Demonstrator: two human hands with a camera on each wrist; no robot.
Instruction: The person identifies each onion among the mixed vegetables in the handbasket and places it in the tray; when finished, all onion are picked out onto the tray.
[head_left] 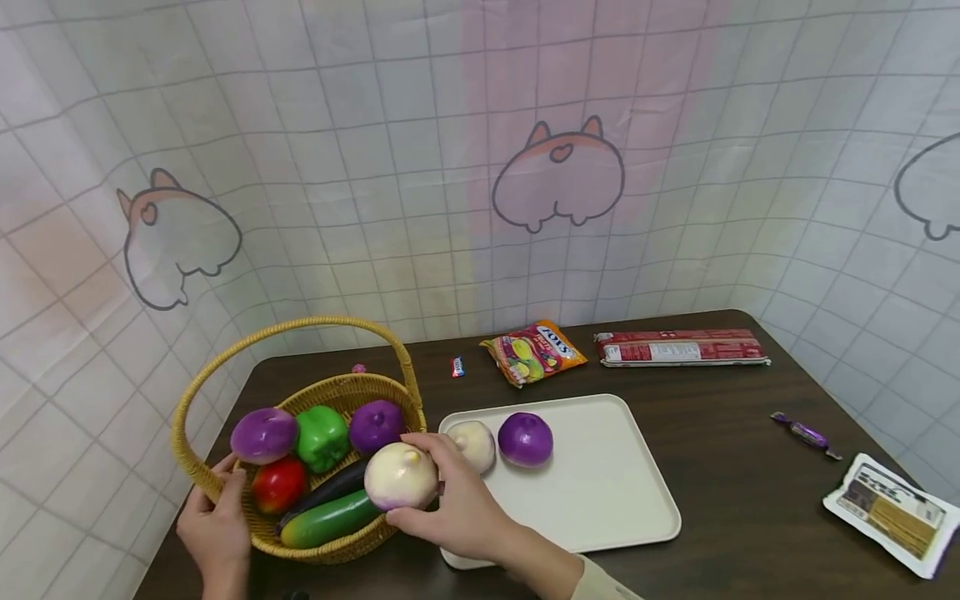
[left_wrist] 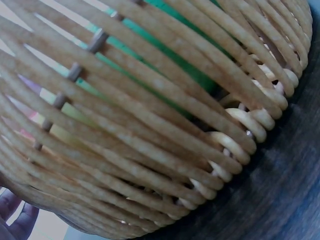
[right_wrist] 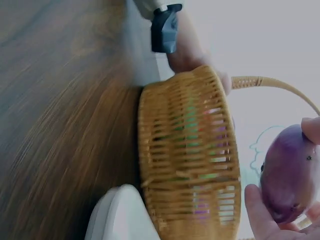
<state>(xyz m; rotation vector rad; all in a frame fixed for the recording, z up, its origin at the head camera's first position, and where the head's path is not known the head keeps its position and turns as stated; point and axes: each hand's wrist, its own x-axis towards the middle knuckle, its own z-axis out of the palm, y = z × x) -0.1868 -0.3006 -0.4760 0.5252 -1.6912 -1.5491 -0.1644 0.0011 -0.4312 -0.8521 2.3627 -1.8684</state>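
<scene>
My right hand [head_left: 468, 512] holds a white turnip with a purple underside [head_left: 401, 477] between thumb and fingers, above the right side of a wicker basket [head_left: 360, 543]. From below, in the right wrist view, the turnip [right_wrist: 289, 175] looks purple. My left hand [head_left: 213, 529] grips the basket's left rim at the handle's foot. Inside the basket lie a purple vegetable [head_left: 264, 435], a green bell pepper [head_left: 322, 437], a round purple vegetable [head_left: 377, 427], a red fruit [head_left: 280, 485], a dark eggplant [head_left: 330, 486] and a green cucumber [head_left: 330, 521]. Wicker slats [left_wrist: 150, 100] fill the left wrist view.
Right of the basket, a white tray [head_left: 600, 500] bears another white turnip [head_left: 474, 446] and a purple one [head_left: 525, 439]. Behind stand a candy bag [head_left: 534, 353], a small wrapped sweet [head_left: 457, 367] and a long red packet [head_left: 682, 348]. A purple-wrapped candy [head_left: 806, 435] and white pouch [head_left: 892, 515] lie far right.
</scene>
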